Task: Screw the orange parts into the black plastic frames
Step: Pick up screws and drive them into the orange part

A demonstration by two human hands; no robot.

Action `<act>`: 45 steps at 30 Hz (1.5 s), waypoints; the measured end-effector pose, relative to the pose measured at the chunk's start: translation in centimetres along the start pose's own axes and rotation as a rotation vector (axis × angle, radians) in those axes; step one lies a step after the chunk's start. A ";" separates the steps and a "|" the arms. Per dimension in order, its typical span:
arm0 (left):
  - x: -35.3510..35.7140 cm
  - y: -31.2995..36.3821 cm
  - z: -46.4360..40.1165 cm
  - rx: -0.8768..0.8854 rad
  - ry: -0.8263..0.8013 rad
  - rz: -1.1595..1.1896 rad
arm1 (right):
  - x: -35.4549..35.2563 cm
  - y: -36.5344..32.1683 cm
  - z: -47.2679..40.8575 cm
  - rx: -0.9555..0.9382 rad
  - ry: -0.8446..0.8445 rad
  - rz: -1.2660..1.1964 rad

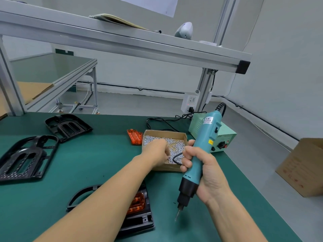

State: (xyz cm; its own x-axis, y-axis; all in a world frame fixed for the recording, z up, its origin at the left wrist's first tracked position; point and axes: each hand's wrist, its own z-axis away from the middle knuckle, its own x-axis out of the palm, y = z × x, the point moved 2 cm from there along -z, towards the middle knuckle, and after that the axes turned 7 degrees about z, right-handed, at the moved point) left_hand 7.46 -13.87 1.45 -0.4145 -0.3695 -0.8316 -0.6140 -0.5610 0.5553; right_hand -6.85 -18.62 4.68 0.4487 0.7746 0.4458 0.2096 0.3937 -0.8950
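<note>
While the green-matted counter [90, 165] carries a black plastic frame [139, 222] at six o'clock with a translucent orange part [138, 202] seated inside, the right hand [203, 169] grips a teal electric screwdriver [201, 152]; the left hand [157, 151], fingers curled, reaches into a cardboard box of silver screws [176, 137].

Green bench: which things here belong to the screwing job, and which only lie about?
Belong to the job:
electric screwdriver in the right hand
box of screws under the left hand
black frame with orange part
spare orange parts
two black frames

Only lying about:
cardboard box
folded cardboard
</note>
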 end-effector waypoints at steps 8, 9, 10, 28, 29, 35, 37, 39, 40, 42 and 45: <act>-0.4 -0.3 0.0 0.012 -0.007 -0.131 | 0.1 0.1 0.1 -0.016 0.022 0.015; -0.3 -0.1 -0.1 0.014 -0.010 -0.145 | 0.0 0.1 0.1 -0.022 0.021 0.014; -0.2 -0.1 -0.1 0.017 -0.016 -0.163 | 0.0 0.1 0.1 -0.026 0.022 0.015; -2.4 -1.7 7.1 -0.063 0.146 1.146 | 0.1 -1.8 1.1 -0.299 0.049 -0.076; -2.4 -2.0 8.3 -0.080 0.131 1.239 | 0.2 -2.0 1.2 -0.308 0.038 -0.080; -2.5 -3.0 14.4 -0.144 0.093 1.669 | 2.1 -2.2 2.0 -0.330 -0.025 -0.119; -2.5 -3.1 15.7 -0.178 0.089 1.769 | 3.1 -2.1 2.4 -0.347 -0.027 -0.160; -2.4 -3.2 16.7 -0.217 0.089 1.851 | 4.1 -2.1 2.8 -0.368 -0.023 -0.213; -2.3 -3.2 17.0 -0.232 0.088 1.889 | 4.6 -2.2 3.0 -0.380 -0.021 -0.239; -2.0 -3.2 17.6 -0.263 0.075 1.967 | 5.6 -2.3 3.2 -0.407 -0.023 -0.278; -1.8 -2.9 18.1 -0.290 0.031 2.046 | 6.6 -2.3 3.5 -0.436 -0.020 -0.311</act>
State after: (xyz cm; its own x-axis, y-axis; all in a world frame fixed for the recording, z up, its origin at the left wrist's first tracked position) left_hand -2.20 1.82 1.44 -0.2011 -0.4833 0.8520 0.7220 0.5147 0.4624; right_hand -7.43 -12.65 9.73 0.2922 0.6650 0.6873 0.6734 0.3672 -0.6416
